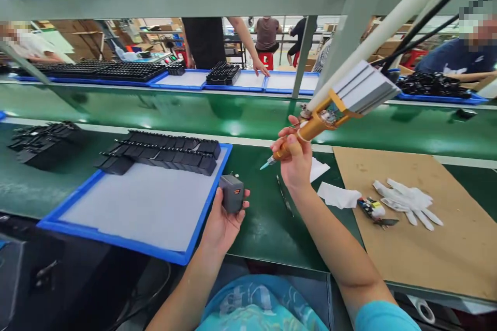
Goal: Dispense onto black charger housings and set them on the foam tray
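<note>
In my left hand (223, 225) is a dark grey charger housing (232, 194) with a small orange-lined port facing me and metal prongs at its top. My fingers wrap round its sides, above the green bench. My right hand (295, 158) grips a gold-coloured glue dispenser (316, 126) with a pale blue needle tip. The tip points down and left, apart from the housing. Left of my hands lies a blue-rimmed tray (182, 257) with a white liner; rows of black housings (171, 152) stand along its far side.
More black housings (50, 145) are stacked at far left. At right, brown cardboard (427, 264) carries white gloves (407, 199) and a small circuit assembly (375, 210). White paper pieces (337, 195) and tweezers (284, 196) lie nearby. Beyond the green conveyor (174, 106), a co-worker's hand (260, 64) hovers over trays.
</note>
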`<state>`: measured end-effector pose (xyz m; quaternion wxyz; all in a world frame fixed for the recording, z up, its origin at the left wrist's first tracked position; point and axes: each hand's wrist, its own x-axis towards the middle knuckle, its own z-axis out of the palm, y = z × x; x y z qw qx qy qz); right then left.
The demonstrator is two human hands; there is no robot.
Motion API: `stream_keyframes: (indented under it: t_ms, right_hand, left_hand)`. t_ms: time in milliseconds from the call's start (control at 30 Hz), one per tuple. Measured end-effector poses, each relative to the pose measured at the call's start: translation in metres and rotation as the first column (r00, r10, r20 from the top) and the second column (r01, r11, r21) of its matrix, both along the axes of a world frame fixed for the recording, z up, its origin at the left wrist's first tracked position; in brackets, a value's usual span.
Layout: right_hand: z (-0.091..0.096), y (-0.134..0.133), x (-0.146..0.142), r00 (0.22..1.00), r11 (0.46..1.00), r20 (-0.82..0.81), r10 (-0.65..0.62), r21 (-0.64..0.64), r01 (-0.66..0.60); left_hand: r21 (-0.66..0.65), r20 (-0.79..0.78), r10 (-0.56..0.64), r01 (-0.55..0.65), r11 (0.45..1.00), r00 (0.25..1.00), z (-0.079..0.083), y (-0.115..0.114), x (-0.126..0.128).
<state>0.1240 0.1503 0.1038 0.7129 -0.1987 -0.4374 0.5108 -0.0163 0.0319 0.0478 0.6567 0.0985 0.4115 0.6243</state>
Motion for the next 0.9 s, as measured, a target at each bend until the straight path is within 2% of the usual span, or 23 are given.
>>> stream_keyframes:
  t_ms: [100,200,467,667,767,833,867,900]
  right_hand:
    - [0.001,0.001,0.002,1.0,1.0,-0.002,-0.013,-0.017,0.013]
    - [0.001,0.001,0.004,1.0,0.999,0.006,-0.028,-0.028,0.028]
    - [0.0,-0.001,0.004,0.999,0.999,0.031,-0.044,-0.002,0.044]
    - [-0.001,-0.004,0.002,0.978,0.992,0.167,-0.126,-0.011,0.13]
    - [-0.003,-0.004,0.001,0.954,0.979,0.227,-0.198,0.004,0.202]
    - [-0.005,-0.005,-0.002,0.928,0.959,0.246,-0.278,0.018,0.283]
    - [-0.005,-0.006,-0.003,0.922,0.951,0.238,-0.305,0.022,0.309]
    - [-0.006,-0.007,-0.005,0.927,0.951,0.215,-0.307,0.022,0.31]
  left_hand:
    - [-0.066,0.316,-0.014,0.036,0.997,0.949,0.018,-0.003,0.003]
    - [-0.046,0.418,-0.032,0.056,0.997,0.908,0.025,-0.008,0.006]
    - [0.097,0.281,-0.092,0.068,0.993,0.955,0.019,-0.013,0.01]
    - [0.195,0.181,-0.125,0.089,0.977,0.976,0.012,-0.016,0.005]
    - [0.214,0.051,-0.125,0.112,0.97,0.991,0.003,-0.014,0.001]
    - [0.213,-0.181,-0.099,0.137,0.967,0.979,-0.008,-0.01,-0.002]
    - [0.206,-0.353,-0.065,0.145,0.968,0.933,-0.013,-0.008,-0.004]
    - [0.197,-0.538,-0.021,0.15,0.969,0.843,-0.019,-0.006,-0.005]
